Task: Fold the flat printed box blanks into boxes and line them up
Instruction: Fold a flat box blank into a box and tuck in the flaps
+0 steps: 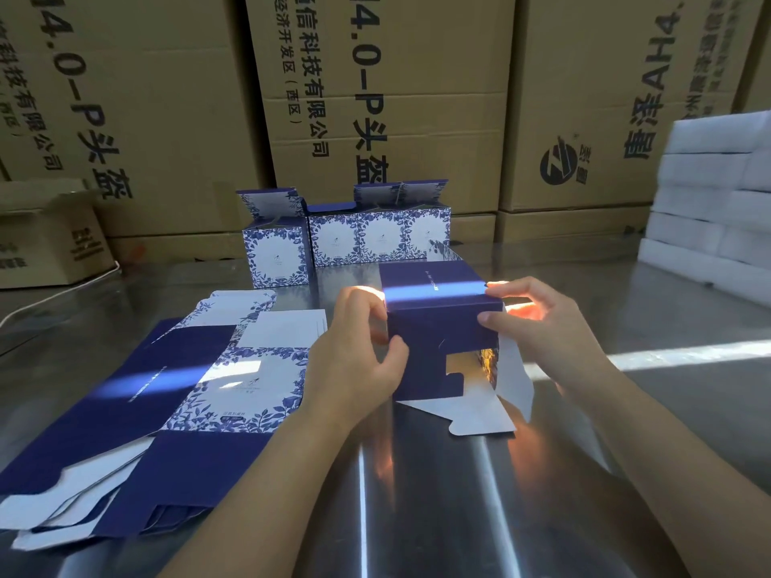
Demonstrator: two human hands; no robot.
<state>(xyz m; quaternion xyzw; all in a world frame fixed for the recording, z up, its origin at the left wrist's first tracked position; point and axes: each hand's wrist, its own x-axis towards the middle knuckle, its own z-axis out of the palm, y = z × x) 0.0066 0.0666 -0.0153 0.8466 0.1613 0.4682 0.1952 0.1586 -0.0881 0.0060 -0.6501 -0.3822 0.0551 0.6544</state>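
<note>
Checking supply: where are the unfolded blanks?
In head view, the flat blanks lie lower left on the table, beside the left hand holding the half-folded box.

The table (pixel 438 515) is smooth, glossy sheet metal with mirror-like reflections. The flat blanks (pixel 125 390) and the half-folded box (pixel 438 327) are thin printed card, faintly shiny outside, matt white inside. The cartons (pixel 417 98) are matt brown cardboard; the white blocks (pixel 705 168) look like matt foam.
</note>
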